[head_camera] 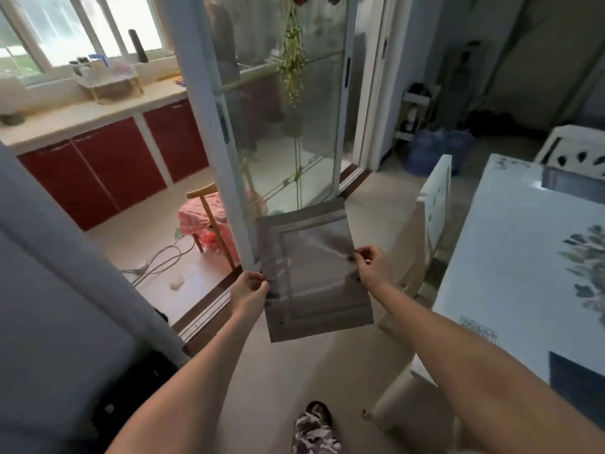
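2 hands (252, 290) (370, 265) pinching mesh bag (314, 273) (edges), bag between

Flat, roughly square mesh pouch (314, 270), grey, semi-see-through. Solid grey band round the border, finer mesh panel in the middle, small dark dots near the lower left corner. Held up in mid-air, spread out, right side higher than left. Pinched at left edge by left hand (250, 291), at right edge by right hand (370, 265). Lower part hanging free
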{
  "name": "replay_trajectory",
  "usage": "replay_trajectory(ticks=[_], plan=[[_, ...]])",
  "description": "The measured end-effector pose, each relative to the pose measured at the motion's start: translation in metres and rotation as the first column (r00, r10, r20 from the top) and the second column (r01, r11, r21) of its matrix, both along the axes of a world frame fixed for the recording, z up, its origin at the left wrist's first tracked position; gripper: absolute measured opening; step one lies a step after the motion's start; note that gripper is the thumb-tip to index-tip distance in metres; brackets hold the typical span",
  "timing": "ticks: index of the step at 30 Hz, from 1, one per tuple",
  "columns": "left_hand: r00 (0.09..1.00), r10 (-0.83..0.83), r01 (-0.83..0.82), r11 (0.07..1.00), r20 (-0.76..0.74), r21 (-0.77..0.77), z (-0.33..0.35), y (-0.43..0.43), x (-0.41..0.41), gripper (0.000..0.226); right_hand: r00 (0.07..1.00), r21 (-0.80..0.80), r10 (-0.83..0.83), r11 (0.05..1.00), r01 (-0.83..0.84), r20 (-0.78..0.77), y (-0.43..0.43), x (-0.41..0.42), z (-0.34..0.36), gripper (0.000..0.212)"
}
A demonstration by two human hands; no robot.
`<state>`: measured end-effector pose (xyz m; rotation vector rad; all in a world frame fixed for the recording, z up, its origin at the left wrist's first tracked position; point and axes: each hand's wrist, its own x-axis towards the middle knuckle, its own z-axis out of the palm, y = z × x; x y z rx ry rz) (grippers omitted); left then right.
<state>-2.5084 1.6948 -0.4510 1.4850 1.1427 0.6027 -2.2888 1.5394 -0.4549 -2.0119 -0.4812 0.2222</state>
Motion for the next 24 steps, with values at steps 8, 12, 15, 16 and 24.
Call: replay_trajectory(ticks=[8, 12, 15, 16, 24], plan=[[0.994, -0.105, 0.105, 0.995, 0.032, 0.002, 0.017, 0.097, 0.133, 0.01, 0.997, 0.053, -0.069, 0.996, 0.068, 0.019, 0.074, 0.116, 0.019, 0.018], [0.977, -0.208, 0.207, 0.978, 0.043, 0.028, 0.026, 0.123, 0.201, 0.012, 0.982, 0.08, -0.188, 0.979, 0.187, 0.006, 0.087, 0.167, 0.035, 0.007], [0.959, -0.284, 0.283, 0.957, 0.013, 0.065, 0.035, 0.127, 0.251, 0.007, 0.967, 0.055, -0.255, 0.965, 0.255, 0.009, 0.08, 0.199, 0.046, 0.011], [0.948, -0.318, 0.317, 0.947, 0.017, 0.057, 0.035, 0.129, 0.268, 0.007, 0.957, 0.036, -0.288, 0.957, 0.287, 0.025, 0.077, 0.21, 0.048, 0.009], [0.744, -0.657, 0.666, 0.743, 0.124, -0.064, 0.029, 0.131, 0.417, 0.008, 0.811, -0.004, -0.583, 0.812, 0.584, 0.044, 0.034, 0.285, 0.058, 0.013]])
